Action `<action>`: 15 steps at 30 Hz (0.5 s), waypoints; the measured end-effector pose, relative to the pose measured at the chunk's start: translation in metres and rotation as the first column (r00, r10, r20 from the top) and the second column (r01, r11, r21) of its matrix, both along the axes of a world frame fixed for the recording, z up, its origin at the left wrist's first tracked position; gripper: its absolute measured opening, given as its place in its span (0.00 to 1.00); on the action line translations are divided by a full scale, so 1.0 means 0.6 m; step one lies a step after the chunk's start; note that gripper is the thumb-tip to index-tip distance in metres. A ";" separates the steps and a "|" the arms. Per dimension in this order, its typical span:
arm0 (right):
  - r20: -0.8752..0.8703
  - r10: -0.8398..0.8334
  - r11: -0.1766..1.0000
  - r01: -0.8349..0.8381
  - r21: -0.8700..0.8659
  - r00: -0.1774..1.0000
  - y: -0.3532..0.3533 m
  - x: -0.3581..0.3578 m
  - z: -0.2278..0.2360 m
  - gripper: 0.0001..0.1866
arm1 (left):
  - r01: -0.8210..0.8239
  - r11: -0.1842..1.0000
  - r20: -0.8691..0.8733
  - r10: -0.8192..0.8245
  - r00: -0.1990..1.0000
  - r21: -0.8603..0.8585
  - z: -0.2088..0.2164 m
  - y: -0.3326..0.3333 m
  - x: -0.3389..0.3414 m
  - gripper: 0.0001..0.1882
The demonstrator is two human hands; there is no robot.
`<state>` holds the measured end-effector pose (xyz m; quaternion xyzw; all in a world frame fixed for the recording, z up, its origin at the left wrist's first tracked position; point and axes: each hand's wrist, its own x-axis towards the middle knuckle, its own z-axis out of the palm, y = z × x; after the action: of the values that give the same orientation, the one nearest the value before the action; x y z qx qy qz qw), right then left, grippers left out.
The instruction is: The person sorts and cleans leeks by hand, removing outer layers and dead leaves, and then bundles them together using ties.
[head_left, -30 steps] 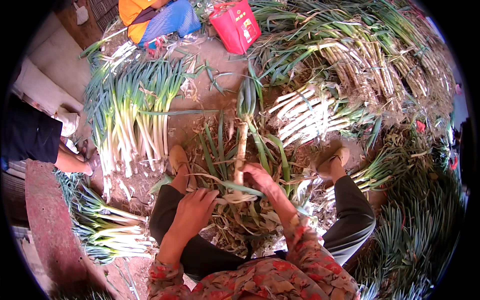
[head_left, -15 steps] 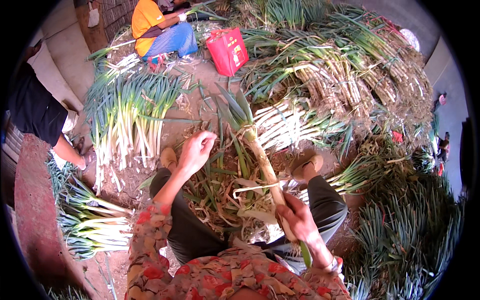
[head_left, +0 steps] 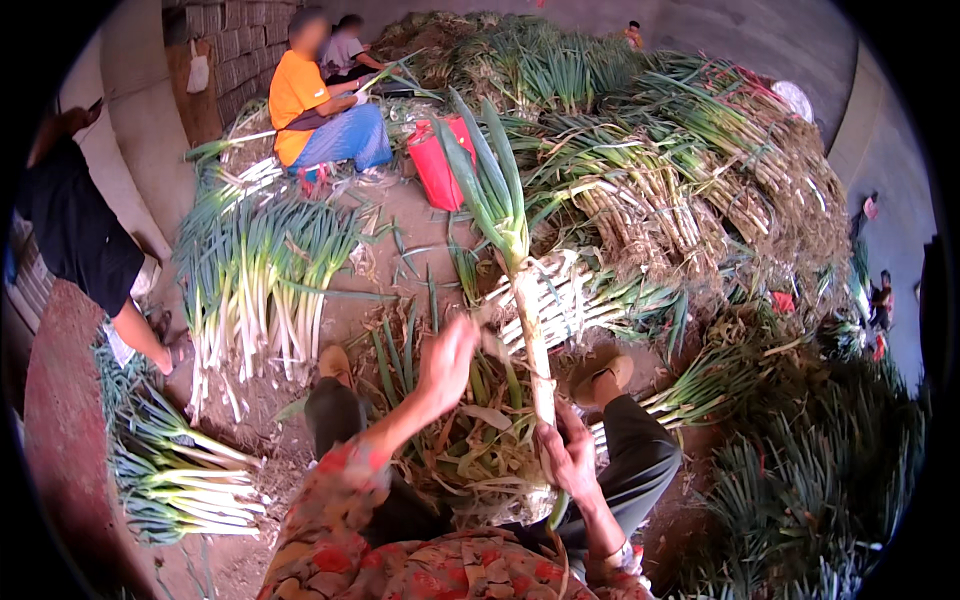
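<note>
A big leek (head_left: 534, 330) stands almost upright in front of me, green leaves at the top and a pale stalk with ragged brownish outer skin. My right hand (head_left: 568, 450) is wrapped round its lower stalk. To the left of the stalk is my left hand (head_left: 447, 362), smeared by motion, so its fingers cannot be made out. A blurred pale streak shows between that hand and the stalk; I cannot tell what it is. Under the leek, between my legs, lies a heap of stripped leaves and skins (head_left: 490, 455).
Cleaned leeks (head_left: 265, 285) lie in rows at left, with another bunch (head_left: 190, 480) nearer. Untrimmed leeks (head_left: 660, 200) are piled at far right; more dark green leaves (head_left: 810, 480) fill the near right. Beyond stand a red bag (head_left: 436, 170) and a seated person in orange (head_left: 300, 100). Another person's leg (head_left: 140, 325) shows at left.
The leek has swung more upright, its leafy top moving right and its base left with my right hand. My left hand has moved right and nearer me. The whole view has tilted up.
</note>
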<state>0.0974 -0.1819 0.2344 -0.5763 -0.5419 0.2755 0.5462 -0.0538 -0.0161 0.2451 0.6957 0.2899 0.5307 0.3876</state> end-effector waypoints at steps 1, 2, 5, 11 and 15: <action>-0.041 0.036 0.999 -0.037 -0.015 0.998 0.018 -0.007 0.020 0.26 | 0.170 0.969 -0.265 -0.119 0.957 0.177 -0.016 -0.026 -0.044 0.02; 0.010 -0.001 0.989 0.003 -0.150 1.000 0.031 0.001 0.013 0.26 | 0.377 0.857 -0.626 -0.084 0.775 0.352 0.012 -0.059 -0.068 0.02; 0.145 -0.028 0.999 0.033 -0.032 0.989 0.063 -0.008 0.016 0.26 | 0.577 0.763 -0.853 -0.067 0.518 0.291 0.004 -0.079 -0.110 0.25; 0.315 -0.027 1.000 0.029 -0.004 0.949 0.027 -0.051 -0.038 0.26 | 0.170 0.946 0.098 -0.148 0.984 -0.277 0.025 0.124 -0.111 0.15; 0.545 0.033 0.988 -0.109 0.108 0.838 -0.005 -0.076 -0.095 0.28 | 0.261 0.759 0.442 0.040 0.896 -0.596 0.038 0.190 -0.067 0.22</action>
<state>0.0519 -0.1849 0.1775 -0.5718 -0.7124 0.0846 0.3979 -0.0943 0.0976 0.2680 0.4027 0.3182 0.5143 0.6870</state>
